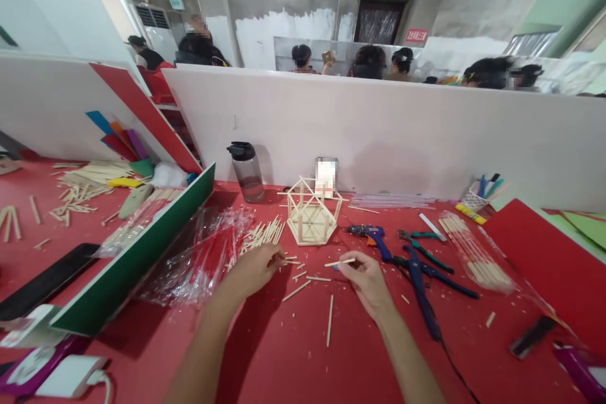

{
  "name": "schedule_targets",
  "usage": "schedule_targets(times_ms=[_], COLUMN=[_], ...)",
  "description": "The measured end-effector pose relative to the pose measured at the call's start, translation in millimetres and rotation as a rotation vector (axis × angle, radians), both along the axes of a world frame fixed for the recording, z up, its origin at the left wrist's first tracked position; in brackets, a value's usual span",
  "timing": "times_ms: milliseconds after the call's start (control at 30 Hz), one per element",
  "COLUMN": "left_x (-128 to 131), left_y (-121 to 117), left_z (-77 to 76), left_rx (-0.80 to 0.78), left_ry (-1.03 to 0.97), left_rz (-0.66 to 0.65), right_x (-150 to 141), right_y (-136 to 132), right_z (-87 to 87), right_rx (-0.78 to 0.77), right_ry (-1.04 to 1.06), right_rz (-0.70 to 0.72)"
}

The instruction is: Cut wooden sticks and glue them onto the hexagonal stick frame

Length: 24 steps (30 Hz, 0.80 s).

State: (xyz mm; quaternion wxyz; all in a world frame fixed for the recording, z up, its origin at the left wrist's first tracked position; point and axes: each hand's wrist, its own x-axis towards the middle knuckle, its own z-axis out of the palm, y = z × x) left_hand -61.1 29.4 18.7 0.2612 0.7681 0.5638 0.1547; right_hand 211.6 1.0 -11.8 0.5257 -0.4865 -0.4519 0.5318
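My right hand (365, 279) pinches a short wooden stick (339, 262) between thumb and fingers, above the red table. A small blue bit shows under that stick. My left hand (259, 270) is closed, its fingertips beside short loose sticks (292, 261); whether it grips one is hidden. Just beyond both hands stands an open frame of sticks (299, 241) with a many-sided base. Left of it lies a pile of sticks (265, 231). Cut pieces are scattered between my hands, and one longer stick (330, 320) lies nearer to me.
To the right lie a blue glue gun (374, 233), green-handled pliers (430, 251), a dark blue cutting tool (421, 293) and bagged sticks (476, 252). A water bottle (248, 177) and a lit phone (326, 177) stand behind. A green board (142, 255) edges the left.
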Motion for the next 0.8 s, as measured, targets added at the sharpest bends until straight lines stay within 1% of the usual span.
schedule_targets(times_ms=[100,233,400,500,600,700,767,800], left_x=[7,14,24,36,55,79,96,103], left_y=[-9,-13,-20,-25,-24,-16,-8,-5], left_z=[-8.7,-11.7,-12.9,-10.0,-3.3,3.9,7.0,8.0], left_rx=[0.088,0.156,0.141,0.125,0.016,-0.248,-0.386,-0.421], left_ry=[-0.06,-0.159,-0.26,-0.336,-0.566,-0.862,-0.978,-1.016], left_rz=[0.046,0.058,0.003,0.017,0.041,0.049,0.059,0.062], right_x=[1,3,12,17,18,14,11,10], right_y=[-1,1,3,3,2,0,-2,-4], right_z=[0.8,5.8,12.6,12.6,10.6,10.4,11.9,13.0], right_rx=[0.017,0.056,0.071,0.07,0.061,0.042,0.023,0.013], right_ry=[0.021,0.016,0.027,0.047,0.07,0.088,0.093,0.094], right_rz=[0.019,0.05,0.077,0.077,0.097,0.151,0.208,0.24])
